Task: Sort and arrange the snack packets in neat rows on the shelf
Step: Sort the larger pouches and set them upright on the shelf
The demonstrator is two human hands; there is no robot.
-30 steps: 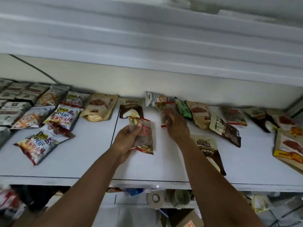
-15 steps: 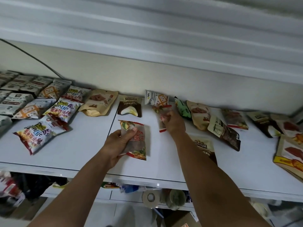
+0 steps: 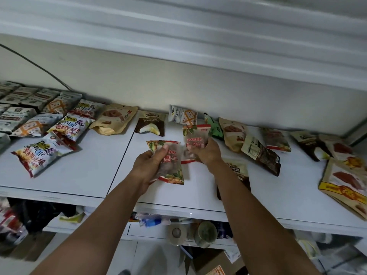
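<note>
My left hand (image 3: 148, 167) grips a clear snack packet with red lettering (image 3: 171, 165) over the middle of the white shelf (image 3: 95, 171). My right hand (image 3: 206, 152) holds a second packet of the same kind (image 3: 195, 138) just to its right and a little farther back. The two packets sit side by side, nearly touching. Behind them lie a brown pouch (image 3: 150, 124) and a white-and-orange packet (image 3: 182, 117) against the back wall.
Rows of white and colourful packets (image 3: 39, 124) fill the shelf's left part. Loose tan, green and dark pouches (image 3: 258, 143) lie scattered on the right, with yellow-edged boxes (image 3: 345, 181) at the far right. A dark pouch (image 3: 240, 173) lies under my right forearm. Clutter fills the lower shelf.
My right hand has pulled the second red-lettered packet forward from the back and brought it beside the one in my left hand.
</note>
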